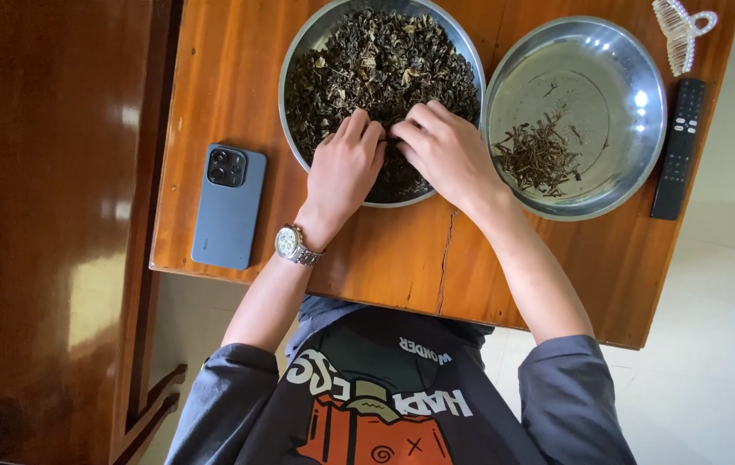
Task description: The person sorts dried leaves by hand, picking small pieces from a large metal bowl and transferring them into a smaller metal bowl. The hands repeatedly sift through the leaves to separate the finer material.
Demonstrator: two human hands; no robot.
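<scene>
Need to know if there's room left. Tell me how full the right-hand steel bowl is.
Nearly empty. The right steel bowl holds only a small pile of brown stems; most of its shiny bottom shows bare.

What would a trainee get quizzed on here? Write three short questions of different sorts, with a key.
1. True or false: both hands rest in the bowl full of dried leaves.
2. Multiple choice: what lies left of the leaf bowl? A) a remote control B) a blue phone C) a hair clip
3. Short answer: what does the second steel bowl hold?

Key:
1. True. The left hand and right hand meet in the leaf bowl, fingers in the dried leaves.
2. B. The blue phone lies face down on the wooden table; the remote control and hair clip are to the right.
3. A small pile of stems in the second bowl.
</scene>
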